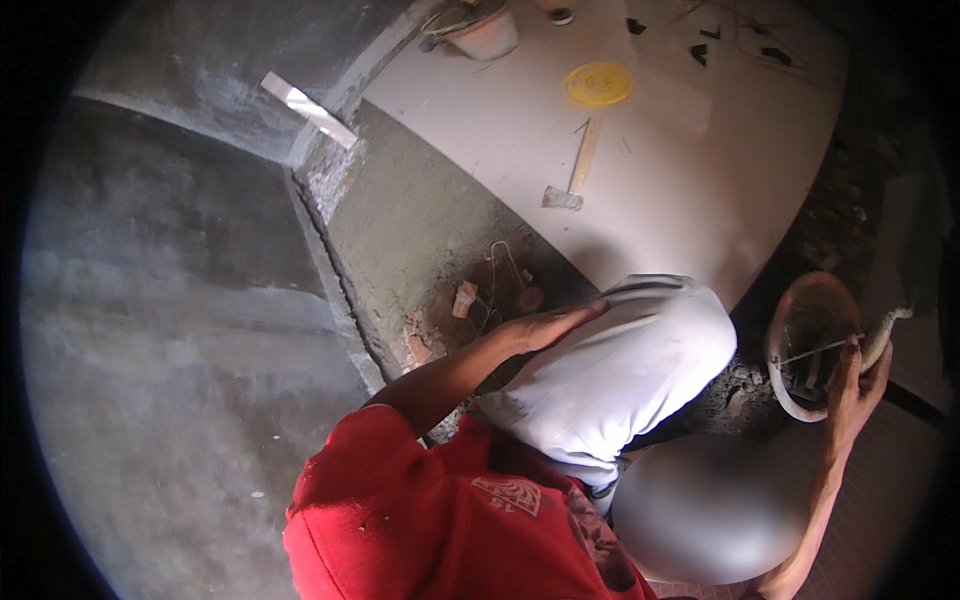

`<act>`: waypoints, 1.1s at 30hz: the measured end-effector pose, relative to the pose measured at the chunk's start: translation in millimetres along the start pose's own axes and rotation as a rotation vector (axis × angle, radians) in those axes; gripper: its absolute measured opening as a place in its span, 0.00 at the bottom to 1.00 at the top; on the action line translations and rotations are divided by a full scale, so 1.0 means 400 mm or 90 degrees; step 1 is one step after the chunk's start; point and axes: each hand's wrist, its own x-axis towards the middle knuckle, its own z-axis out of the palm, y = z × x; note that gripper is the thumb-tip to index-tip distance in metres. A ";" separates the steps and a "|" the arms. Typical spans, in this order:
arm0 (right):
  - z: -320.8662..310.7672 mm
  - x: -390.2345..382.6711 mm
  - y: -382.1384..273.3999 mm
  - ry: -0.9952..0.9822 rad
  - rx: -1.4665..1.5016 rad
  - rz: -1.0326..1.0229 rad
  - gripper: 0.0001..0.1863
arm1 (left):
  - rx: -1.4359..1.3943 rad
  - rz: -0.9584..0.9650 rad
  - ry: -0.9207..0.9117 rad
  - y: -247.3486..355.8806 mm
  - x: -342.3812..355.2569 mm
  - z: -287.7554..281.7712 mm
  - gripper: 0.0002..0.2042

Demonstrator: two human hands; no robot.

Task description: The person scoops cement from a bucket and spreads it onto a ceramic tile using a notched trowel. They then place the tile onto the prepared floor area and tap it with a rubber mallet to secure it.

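Note:
My left hand [560, 322] lies flat along the side of my raised, pale-trousered knee [650, 350], fingers stretched out and holding nothing. At the right, my right hand [856, 390] is closed around a pale, curved piece [886, 338]; its exact kind cannot be made out. Just beside those fingers is an open round bucket [780, 370], its mouth turned partly toward me, with a thin rod or wire across it. Near my left hand, a looped thin cord [497, 262] lies by a small orange-brown block [465, 299].
Ahead, a large pale slab [500, 130] carries a wooden-handled hammer [582, 165], a yellow round lid [598, 86] and a bucket [487, 38]. Grey mortar [395, 200] borders the slab's left side. A narrow light strip [310, 110] lies by the grey wall [180, 230]. Dark rubble [745, 405] surrounds my knee.

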 end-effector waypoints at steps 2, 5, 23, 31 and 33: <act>0.005 0.008 0.008 -0.019 -0.026 -0.014 0.24 | -0.047 0.032 -0.014 -0.020 0.000 -0.002 0.44; 0.019 0.017 0.004 -0.013 -0.035 -0.012 0.23 | -0.038 0.048 0.004 -0.056 0.008 -0.019 0.44; 0.062 0.053 0.045 -0.089 -0.051 -0.067 0.23 | 0.280 -0.232 0.753 -0.777 0.092 -0.066 0.21; 0.047 0.045 -0.022 -0.065 -0.070 -0.043 0.22 | 0.232 -0.389 0.635 -0.838 0.151 -0.127 0.28; 0.050 0.043 -0.030 -0.062 -0.058 -0.036 0.22 | 0.216 -0.349 0.659 -0.840 0.124 -0.121 0.28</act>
